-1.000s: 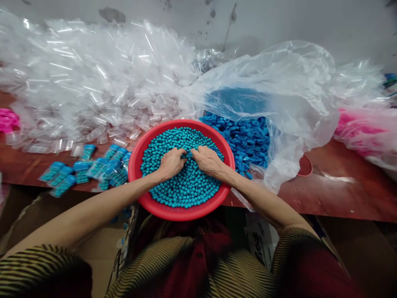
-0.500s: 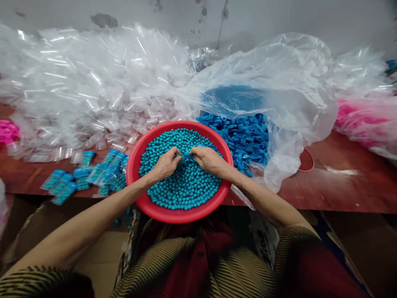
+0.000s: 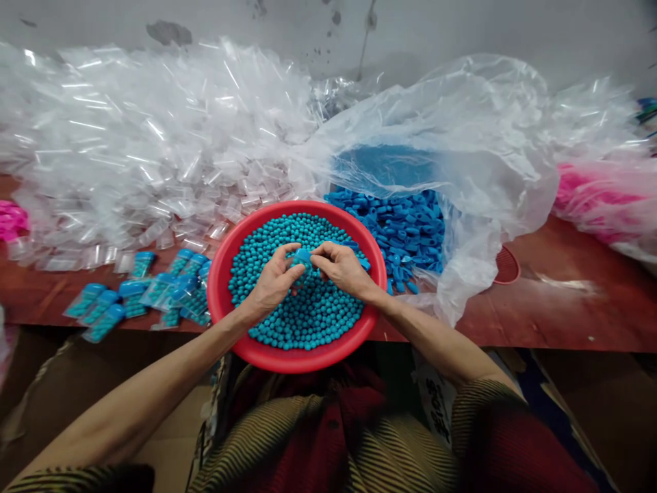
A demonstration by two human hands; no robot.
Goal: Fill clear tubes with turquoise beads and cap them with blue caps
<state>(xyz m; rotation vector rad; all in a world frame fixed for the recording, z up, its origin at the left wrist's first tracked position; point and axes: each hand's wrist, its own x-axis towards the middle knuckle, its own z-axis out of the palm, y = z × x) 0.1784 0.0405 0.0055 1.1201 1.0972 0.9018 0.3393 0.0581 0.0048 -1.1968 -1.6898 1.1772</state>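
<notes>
Both hands meet over a red basin (image 3: 220, 291) filled with teal beads (image 3: 302, 318). Between them is a small clear container with a blue cap (image 3: 302, 257), its body mostly hidden by fingers. My left hand (image 3: 273, 282) has thumb and forefinger on either side of it, closed loosely. From the right, my right hand (image 3: 343, 268) pinches at the cap with bent fingers. Several loose blue caps (image 3: 359, 255) lie on the beads by the basin's right rim, just behind my right hand.
Filled containers with blue caps (image 3: 134, 296) lie left of the basin. Behind them rises a heap of clear empty containers (image 3: 169, 157). Blue caps (image 3: 410, 229) spill from a plastic bag (image 3: 493, 130) at right. Pink pieces (image 3: 600, 198) sit farther right on the red table (image 3: 575, 294).
The left fingers have spread from a tight pinch, and the blue cap now shows between the hands. The right hand stays close by, its fingers more bent. The view has shifted slightly.
</notes>
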